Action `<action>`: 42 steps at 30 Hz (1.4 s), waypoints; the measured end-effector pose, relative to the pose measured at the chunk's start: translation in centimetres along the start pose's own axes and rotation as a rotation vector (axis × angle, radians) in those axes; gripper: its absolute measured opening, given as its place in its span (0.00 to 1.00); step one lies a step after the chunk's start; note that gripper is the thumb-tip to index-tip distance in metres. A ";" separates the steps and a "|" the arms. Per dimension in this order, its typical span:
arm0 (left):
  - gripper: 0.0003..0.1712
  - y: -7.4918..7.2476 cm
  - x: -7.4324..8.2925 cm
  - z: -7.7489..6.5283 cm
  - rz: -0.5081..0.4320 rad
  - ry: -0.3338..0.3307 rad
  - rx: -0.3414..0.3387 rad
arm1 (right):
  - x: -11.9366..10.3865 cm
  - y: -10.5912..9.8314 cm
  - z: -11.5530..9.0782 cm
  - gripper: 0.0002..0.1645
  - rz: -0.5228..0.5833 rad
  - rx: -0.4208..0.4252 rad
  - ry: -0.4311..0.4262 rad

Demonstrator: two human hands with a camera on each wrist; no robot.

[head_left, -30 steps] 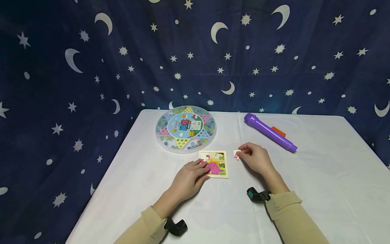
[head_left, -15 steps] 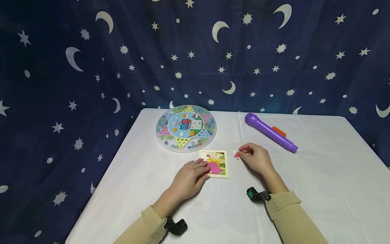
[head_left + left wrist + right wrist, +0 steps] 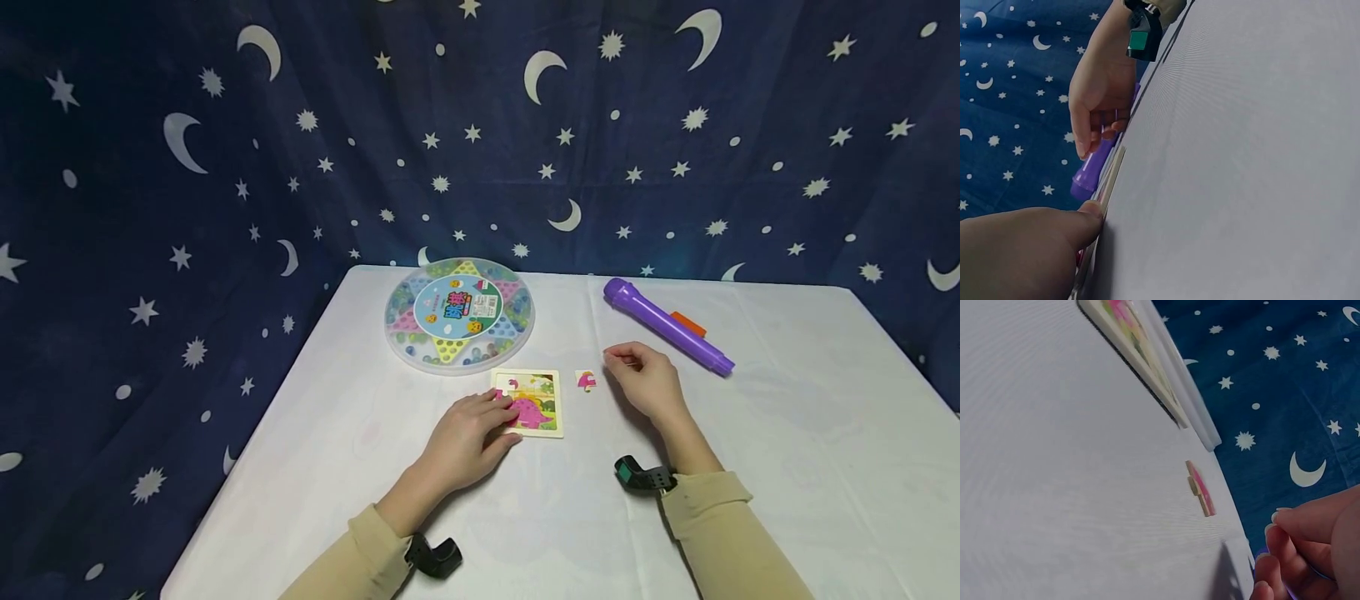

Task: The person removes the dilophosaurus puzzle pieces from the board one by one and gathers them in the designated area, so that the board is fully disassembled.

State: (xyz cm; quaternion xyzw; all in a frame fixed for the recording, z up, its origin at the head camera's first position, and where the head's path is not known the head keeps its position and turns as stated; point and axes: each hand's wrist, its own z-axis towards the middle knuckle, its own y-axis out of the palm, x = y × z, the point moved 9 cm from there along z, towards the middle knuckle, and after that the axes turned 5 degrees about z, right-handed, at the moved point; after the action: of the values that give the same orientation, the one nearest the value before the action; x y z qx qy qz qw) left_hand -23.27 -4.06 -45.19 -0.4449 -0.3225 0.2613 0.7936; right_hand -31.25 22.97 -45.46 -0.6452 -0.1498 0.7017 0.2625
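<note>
In the head view, a small framed jigsaw puzzle [image 3: 534, 407] with a pink dinosaur picture lies mid-table. My left hand [image 3: 467, 437] rests on its left side, fingers over the picture and thumb at the near edge. The left wrist view has the thumb [image 3: 1088, 219] against the side of the frame. A loose puzzle piece [image 3: 586, 381], pink and white, lies flat just right of the frame. My right hand [image 3: 645, 379] is above the table to the right of this piece, apart from it. Its fingers are loosely bent and hold nothing; the right wrist view shows the fingertips [image 3: 1279, 519] bare.
A round marble board game [image 3: 459, 317] under a clear cover lies behind the puzzle. Farther right is a purple toy microphone [image 3: 667, 325], with an orange object [image 3: 688, 323] beside it. A white cloth [image 3: 540, 525] covers the table, and a starry curtain [image 3: 480, 192] hangs behind.
My right hand has let go of the puzzle piece and moved right and slightly up from it. The piece lies where it was. My left hand stays on the puzzle, its thumb shifted slightly right.
</note>
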 end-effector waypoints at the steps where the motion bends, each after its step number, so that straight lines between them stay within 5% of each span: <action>1: 0.23 0.0 0.0 0.0 0.000 -0.003 0.002 | -0.2 -0.1 0.0 0.17 0.007 0.003 -0.002; 9: 0.24 -0.2 0.0 0.2 -0.030 -0.028 0.003 | -1.1 0.1 -0.1 0.19 0.015 -0.032 0.021; 19: 0.24 -0.3 -0.1 0.3 -0.037 -0.034 0.020 | -3.3 2.8 -0.6 0.13 -0.007 -0.116 -0.033; 31: 0.22 -0.1 -0.1 0.3 -0.039 -0.032 0.028 | -5.4 6.0 -1.6 0.07 -0.092 -0.184 -0.206; 42: 0.25 0.4 0.1 0.3 0.017 -0.018 -0.007 | -6.6 8.8 -2.3 0.07 -0.087 -0.321 -0.245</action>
State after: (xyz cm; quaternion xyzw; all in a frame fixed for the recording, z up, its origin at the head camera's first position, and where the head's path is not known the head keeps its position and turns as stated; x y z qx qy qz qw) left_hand -23.50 -3.67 -45.35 -0.4483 -0.3266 0.2709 0.7868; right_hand -30.38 11.77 -45.11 -0.5813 -0.3183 0.7302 0.1661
